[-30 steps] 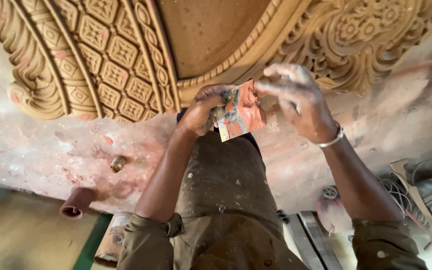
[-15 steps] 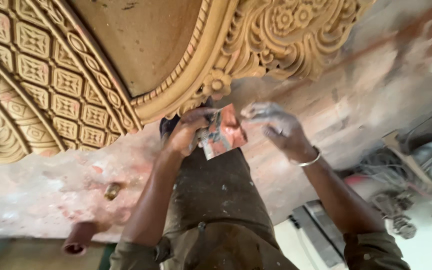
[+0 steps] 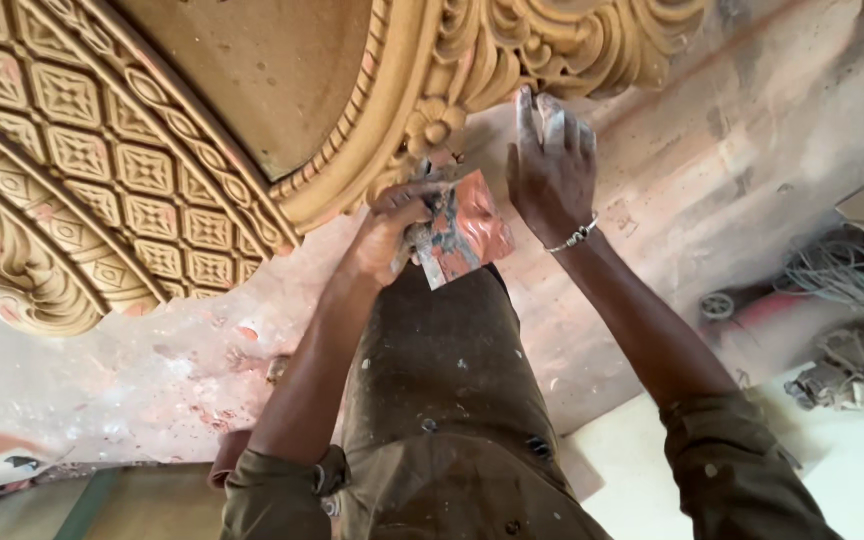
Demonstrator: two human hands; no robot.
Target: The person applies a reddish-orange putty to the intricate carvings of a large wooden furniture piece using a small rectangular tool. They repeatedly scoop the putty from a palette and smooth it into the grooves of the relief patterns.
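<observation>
The left hand (image 3: 397,225) is clenched around a folded, reddish sheet of abrasive paper (image 3: 464,235), its worn, paste-smeared end sticking out to the right of the fist and down toward the person's dusty olive trousers (image 3: 442,400). Just right of that grip the right hand (image 3: 550,170) holds nothing; its fingers (image 3: 527,115) are spread flat against the lower edge of the carved ochre moulding (image 3: 512,50), beside a small carved flower (image 3: 435,125). Farther out, left of the grip, lies a lattice panel (image 3: 102,170); below is a dust-caked pink surface (image 3: 152,390). The paper looks limp and clogged, so it could slip or fold in the fist, and a hard rub might blunt the fine relief.
</observation>
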